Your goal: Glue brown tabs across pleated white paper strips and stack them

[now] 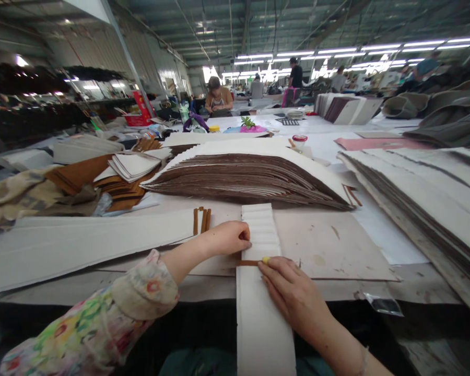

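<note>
A long white strip (pixel 260 313) runs from the table's front edge away from me, with overlapped white pieces (pixel 259 224) stacked on its far half. A thin brown strip (pixel 247 262) lies across it. My left hand (pixel 229 237), fingers curled, presses on the left edge of the white pieces. My right hand (pixel 290 290) lies on the strip, fingers pinched on the brown strip's right end beside something small and yellow (pixel 265 259).
A big fanned stack of brown-edged white sheets (pixel 250 175) lies just beyond. Another stack (pixel 423 193) fills the right. Long white bands (pixel 82 240), short brown strips (pixel 201 220) and tan pieces (pixel 102 180) lie left. A person (pixel 218 98) sits far back.
</note>
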Demonstrator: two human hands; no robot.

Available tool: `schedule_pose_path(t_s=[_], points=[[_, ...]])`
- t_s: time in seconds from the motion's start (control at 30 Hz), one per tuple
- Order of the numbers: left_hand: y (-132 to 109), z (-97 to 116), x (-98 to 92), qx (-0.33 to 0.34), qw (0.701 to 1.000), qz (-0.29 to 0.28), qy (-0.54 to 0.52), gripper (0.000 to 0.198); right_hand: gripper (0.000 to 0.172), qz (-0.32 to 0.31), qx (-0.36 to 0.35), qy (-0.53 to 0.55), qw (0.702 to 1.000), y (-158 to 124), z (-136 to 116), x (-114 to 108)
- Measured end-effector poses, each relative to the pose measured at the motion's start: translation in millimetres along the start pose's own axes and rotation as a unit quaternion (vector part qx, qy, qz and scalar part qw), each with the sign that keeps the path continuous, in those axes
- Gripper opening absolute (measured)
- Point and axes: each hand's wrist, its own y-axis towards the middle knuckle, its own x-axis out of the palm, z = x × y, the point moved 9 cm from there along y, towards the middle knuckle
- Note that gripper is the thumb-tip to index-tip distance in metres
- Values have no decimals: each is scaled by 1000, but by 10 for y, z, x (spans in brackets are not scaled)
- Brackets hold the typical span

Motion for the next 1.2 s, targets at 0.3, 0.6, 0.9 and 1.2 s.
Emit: schedule_pose_path(t_s=[0.3,0.6,0.9,1.2], points=[[113,-38,70,-17,996,-85,-10,14,25,-8,8,14,1000,5,29,11],[138,149,131,30,978,-186,-90,21,24,1,16,25,1000,-5,56,-6],[103,551,261,101,971,-152,-157,51,24,10,23,54,998,-31,86,-20],[153,598,207,115,992,-39,-32,35,23,0,52,78,996,-37,144,20]])
